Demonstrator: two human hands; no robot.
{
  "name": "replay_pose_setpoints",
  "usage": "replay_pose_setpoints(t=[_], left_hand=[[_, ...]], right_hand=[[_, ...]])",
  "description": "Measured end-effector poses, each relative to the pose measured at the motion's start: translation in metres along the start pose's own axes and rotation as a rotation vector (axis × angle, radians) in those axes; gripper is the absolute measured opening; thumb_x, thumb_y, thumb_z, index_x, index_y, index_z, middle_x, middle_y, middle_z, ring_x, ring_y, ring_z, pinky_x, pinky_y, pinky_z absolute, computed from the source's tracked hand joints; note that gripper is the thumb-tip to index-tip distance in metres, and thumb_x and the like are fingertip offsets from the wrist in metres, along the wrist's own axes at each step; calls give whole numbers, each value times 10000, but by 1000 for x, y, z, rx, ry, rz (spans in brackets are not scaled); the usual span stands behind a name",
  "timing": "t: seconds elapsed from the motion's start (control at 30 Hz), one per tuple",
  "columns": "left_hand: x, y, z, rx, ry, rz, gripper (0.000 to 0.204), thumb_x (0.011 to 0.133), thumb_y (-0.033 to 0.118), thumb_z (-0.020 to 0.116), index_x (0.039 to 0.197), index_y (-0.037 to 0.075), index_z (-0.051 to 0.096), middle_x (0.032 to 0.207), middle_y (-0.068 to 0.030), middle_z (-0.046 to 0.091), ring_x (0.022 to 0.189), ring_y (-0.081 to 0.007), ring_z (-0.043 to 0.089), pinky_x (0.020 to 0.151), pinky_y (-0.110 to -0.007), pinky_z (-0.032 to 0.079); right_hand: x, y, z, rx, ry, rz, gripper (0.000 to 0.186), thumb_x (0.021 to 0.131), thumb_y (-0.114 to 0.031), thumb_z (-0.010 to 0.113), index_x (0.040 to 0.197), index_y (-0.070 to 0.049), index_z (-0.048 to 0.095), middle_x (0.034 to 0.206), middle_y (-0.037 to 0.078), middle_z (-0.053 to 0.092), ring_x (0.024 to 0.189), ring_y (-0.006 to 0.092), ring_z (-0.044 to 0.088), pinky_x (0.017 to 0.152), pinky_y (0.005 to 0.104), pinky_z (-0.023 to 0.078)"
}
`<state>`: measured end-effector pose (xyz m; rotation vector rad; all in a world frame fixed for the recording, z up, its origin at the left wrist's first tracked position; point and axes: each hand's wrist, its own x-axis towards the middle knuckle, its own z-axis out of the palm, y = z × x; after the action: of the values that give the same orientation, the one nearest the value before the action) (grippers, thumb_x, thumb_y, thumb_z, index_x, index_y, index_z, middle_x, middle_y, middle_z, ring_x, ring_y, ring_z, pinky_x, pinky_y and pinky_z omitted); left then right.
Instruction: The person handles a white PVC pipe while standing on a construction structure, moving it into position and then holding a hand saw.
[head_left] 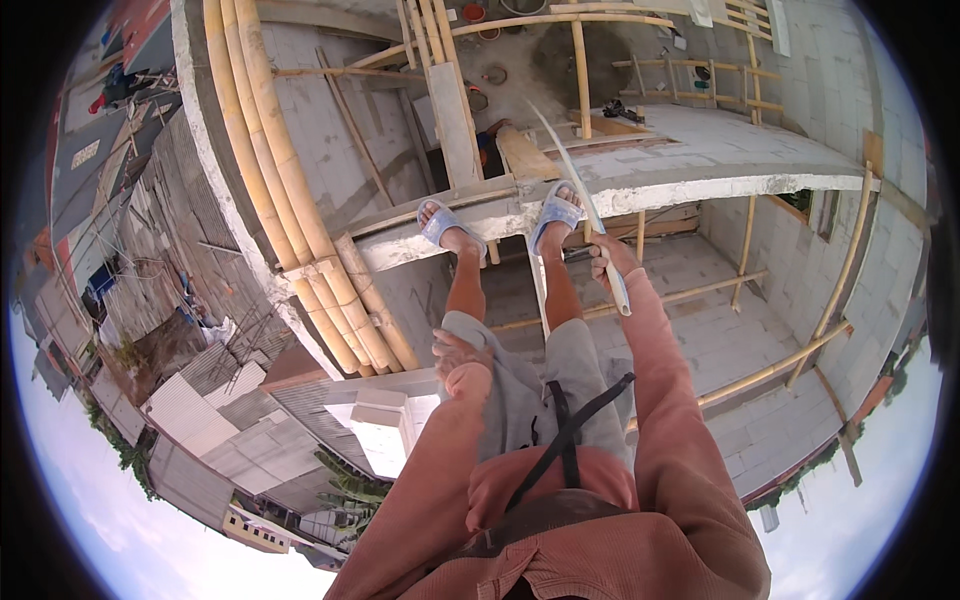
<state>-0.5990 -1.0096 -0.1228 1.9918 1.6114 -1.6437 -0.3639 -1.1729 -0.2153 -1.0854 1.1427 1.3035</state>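
Observation:
My right hand is closed around a long, thin, pale pole. Its near end sticks out below my fist, and the rest slants down and away past my right foot, narrowing with distance. My left hand rests by my left thigh, on the grey shorts, with its fingers loosely apart and nothing seen in them. Both feet, in blue-grey sandals, stand on top of a narrow, rough wall.
On the left, several bamboo poles lie along another wall edge. Deep drops to rooms with block walls open on either side. Below, a partly hidden person is beside a board. Bamboo rails cross the lower right.

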Motion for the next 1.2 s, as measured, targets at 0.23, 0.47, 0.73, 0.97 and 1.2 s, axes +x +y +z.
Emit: replay_pose_setpoints(t=[0.23,0.47,0.73,0.97,1.2], left_hand=[[3,8,11,-2,-188,-41,1088,737,536,652,1429,-2,6,1279,-160,412,1086,-275,565,886,-352,467],[-5,14,9,-36,-121,-26,1106,718,504,696,1430,10,10,1305,-176,392,1114,-306,542,914,-378,458],[-5,16,16,-36,-129,-48,1104,711,487,714,1432,22,19,1325,-183,382,1139,-317,524,939,-392,440],[-10,21,8,-46,-176,-33,1094,726,496,690,1434,26,1,1359,-188,350,1153,-317,515,950,-384,431],[-8,26,9,-49,-195,-63,1060,735,475,688,1438,57,15,1402,-197,320,1174,-333,501,964,-381,429]], right_hand=[[-10,32,-27,-341,146,-93,141,852,-213,589,913,-104,524,626,-5,460,420,115,426,373,303,378],[-19,71,-57,-505,190,-195,170,831,-195,591,881,-46,525,590,11,437,369,127,428,344,299,371],[-11,68,-63,-432,184,-143,113,840,-160,554,903,-70,532,592,4,425,370,127,416,339,315,372],[-12,62,-67,-420,191,-111,119,849,-176,559,919,-84,531,609,4,436,377,122,418,347,306,371],[-17,55,-64,-481,205,-95,110,849,-178,562,917,-100,525,615,-3,421,378,116,399,351,305,364]])
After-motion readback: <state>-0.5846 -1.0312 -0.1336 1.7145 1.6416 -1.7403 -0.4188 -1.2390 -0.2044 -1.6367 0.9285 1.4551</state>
